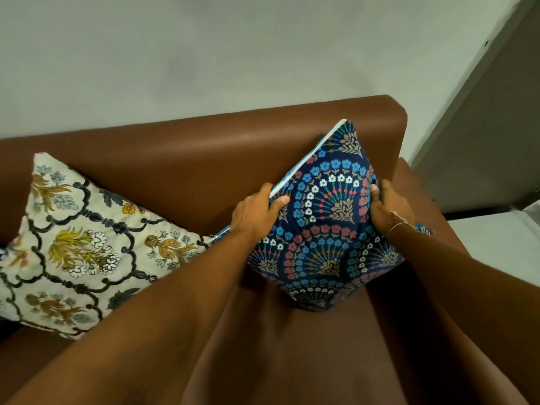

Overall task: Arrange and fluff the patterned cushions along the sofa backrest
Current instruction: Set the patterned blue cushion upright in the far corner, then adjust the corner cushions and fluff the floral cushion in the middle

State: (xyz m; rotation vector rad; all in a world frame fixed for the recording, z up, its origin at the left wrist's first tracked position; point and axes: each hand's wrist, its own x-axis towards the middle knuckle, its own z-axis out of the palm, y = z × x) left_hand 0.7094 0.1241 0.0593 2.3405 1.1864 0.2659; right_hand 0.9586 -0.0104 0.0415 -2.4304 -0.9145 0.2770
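So both hands are on the blue cushion (324, 217) at the right end of the brown sofa (204, 147). It's dark blue with fan shapes made of little blue, pink and white flowers, and there's a pale piped edge running up its left side. It's turned on a corner like a diamond, top corner leaning against the backrest and bottom corner pressing into the seat.

The left hand (257, 211) is closed around the cushion's upper left edge, thumb lying across the front of the fabric and the other fingers tucked behind, right on that pale piping. The right hand (388, 206) grips the opposite edge, fingers curled in and bunching the cover a bit. There's a thin bracelet (399, 225) on that wrist. Both forearms reach in from the bottom of the view, bare.

The other cushion, the cream cushion (79, 247), sits to the left on the seat, also propped against the backrest and tilted. It has a black lattice pattern with yellow and brown flowers. Its right corner pokes in just beside the blue one's left corner, behind the left wrist; can't tell if they actually touch.

Behind the sofa is a plain pale wall (233, 54), with a darker panel (496, 127) off to the right.
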